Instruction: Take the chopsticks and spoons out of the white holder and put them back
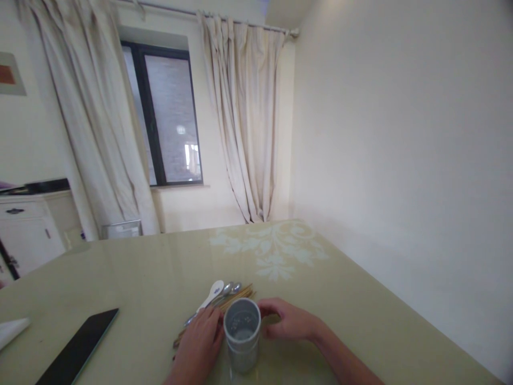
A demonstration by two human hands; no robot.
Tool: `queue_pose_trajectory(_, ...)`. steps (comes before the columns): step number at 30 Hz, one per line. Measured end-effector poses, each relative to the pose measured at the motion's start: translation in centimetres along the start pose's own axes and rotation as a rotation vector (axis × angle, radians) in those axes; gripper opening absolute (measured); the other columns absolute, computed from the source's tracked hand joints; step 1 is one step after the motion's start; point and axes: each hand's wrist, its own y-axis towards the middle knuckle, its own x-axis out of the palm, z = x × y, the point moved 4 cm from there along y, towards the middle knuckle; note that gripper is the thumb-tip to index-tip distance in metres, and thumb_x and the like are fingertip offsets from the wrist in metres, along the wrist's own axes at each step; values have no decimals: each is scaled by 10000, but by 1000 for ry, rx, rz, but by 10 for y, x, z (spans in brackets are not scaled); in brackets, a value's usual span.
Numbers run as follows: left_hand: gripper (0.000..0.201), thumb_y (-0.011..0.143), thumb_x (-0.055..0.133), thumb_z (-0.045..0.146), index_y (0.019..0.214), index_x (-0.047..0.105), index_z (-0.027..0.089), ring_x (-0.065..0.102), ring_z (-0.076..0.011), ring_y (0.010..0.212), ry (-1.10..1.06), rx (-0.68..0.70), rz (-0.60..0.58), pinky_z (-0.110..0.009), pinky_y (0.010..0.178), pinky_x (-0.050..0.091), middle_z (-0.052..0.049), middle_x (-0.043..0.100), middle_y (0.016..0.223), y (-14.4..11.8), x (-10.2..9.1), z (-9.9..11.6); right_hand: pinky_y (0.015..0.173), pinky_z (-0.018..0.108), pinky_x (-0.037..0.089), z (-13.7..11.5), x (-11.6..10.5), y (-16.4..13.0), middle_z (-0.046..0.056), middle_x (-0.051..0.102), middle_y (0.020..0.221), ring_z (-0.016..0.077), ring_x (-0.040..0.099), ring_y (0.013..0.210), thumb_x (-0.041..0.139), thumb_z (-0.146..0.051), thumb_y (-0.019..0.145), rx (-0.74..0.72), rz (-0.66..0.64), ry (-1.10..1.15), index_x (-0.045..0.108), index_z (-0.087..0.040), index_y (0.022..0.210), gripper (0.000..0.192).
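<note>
A grey cylindrical utensil holder [243, 347] stands upright on the table between my two hands, its inside visible from above, with small holes in the bottom. My left hand [200, 339] is at its left side, fingers extended forward over a pile of utensils and the thumb side close to the holder. My right hand [286, 320] curves at the right side, fingertips at the rim, with a gap between thumb and fingers. Behind the holder lie wooden chopsticks [239, 295], a white spoon [212, 293] and metal spoons [227, 289]. The left hand partly covers their lower ends.
A dark flat tablet-like object [82, 345] lies on the glossy table [152, 278] at left, with a white object [13, 330] beyond it at the edge. The table's right side runs along a white wall [401, 160]. Curtains [248, 117] and a window stand behind.
</note>
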Motion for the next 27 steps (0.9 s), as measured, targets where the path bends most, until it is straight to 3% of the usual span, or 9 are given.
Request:
queue_pose_trajectory(3, 270, 975, 456, 261, 1052, 713, 240, 648, -274, 1177, 46, 24, 8, -419, 1065, 468, -99, 730, 1207, -2, 1, 4, 1174, 507, 405, -9, 10, 4, 113, 692, 1370, 366, 600, 1310, 972, -392, 572, -58, -50, -3, 669, -215, 1389, 889)
queue_pose_trajectory(5, 268, 964, 455, 236, 1064, 704, 233, 639, -276, 1196, 62, 14, 18, -429, 1079, 459, -107, 723, 1225, -2, -1, 8, 1187, 496, 391, -15, 18, 6, 109, 669, 1409, 370, 572, 1344, 998, -427, 526, -80, -59, -11, 642, -232, 1423, 984)
queue_pose_trajectory(10, 275, 1008, 400, 276, 1018, 669, 224, 682, -264, 1062, -56, -29, 43, -414, 969, 508, -96, 744, 1083, -1, -12, 18, 1175, 470, 406, -18, 23, 6, 83, 698, 1364, 351, 606, 1293, 987, -470, 533, -78, -50, -66, 685, -251, 1366, 912)
queue_pose_trajectory(12, 314, 1040, 363, 326, 1071, 663, 239, 704, -247, 1004, -181, -55, 89, -391, 913, 537, -82, 757, 1055, 0, -15, 18, 1168, 479, 410, -13, 19, 4, 88, 706, 1346, 357, 611, 1282, 988, -445, 524, -41, -74, -103, 699, -247, 1346, 893)
queue_pose_trajectory(14, 320, 1045, 379, 365, 1112, 673, 260, 722, -238, 968, -288, -47, 159, -377, 877, 562, -71, 768, 1063, 0, -18, 19, 1134, 481, 440, -7, 13, 2, 100, 720, 1313, 352, 630, 1252, 947, -446, 615, 0, -56, -106, 711, -235, 1327, 779)
queue_pose_trajectory(17, 293, 1006, 474, 332, 1151, 723, 282, 724, -238, 1028, -383, 92, 246, -366, 918, 581, -72, 766, 1135, -1, -23, 25, 1013, 445, 512, 1, 5, 4, 95, 745, 1223, 305, 672, 1146, 753, -499, 872, 12, 137, -46, 737, -241, 1266, 471)
queue_pose_trajectory(19, 306, 966, 545, 280, 1190, 751, 298, 711, -241, 1086, -418, 226, 248, -355, 971, 577, -72, 760, 1168, -2, -26, 33, 935, 417, 531, 2, 5, 9, 82, 758, 1129, 278, 682, 1061, 644, -536, 957, -25, 276, 1, 754, -239, 1199, 399)
queue_pose_trajectory(22, 348, 928, 605, 222, 1221, 770, 312, 709, -243, 1092, -474, 318, 228, -338, 985, 578, -63, 765, 1162, -3, -28, 40, 830, 372, 529, 3, 11, 18, 64, 755, 961, 242, 677, 906, 626, -592, 955, -70, 394, 63, 767, -208, 1082, 428)
queue_pose_trajectory(27, 425, 917, 582, 168, 1284, 743, 310, 696, -244, 1166, -575, 321, 211, -356, 1044, 554, -59, 759, 1238, 1, -23, 38, 709, 321, 502, 5, 12, 26, 47, 702, 807, 201, 648, 743, 670, -630, 909, -118, 583, 134, 741, -175, 926, 462)
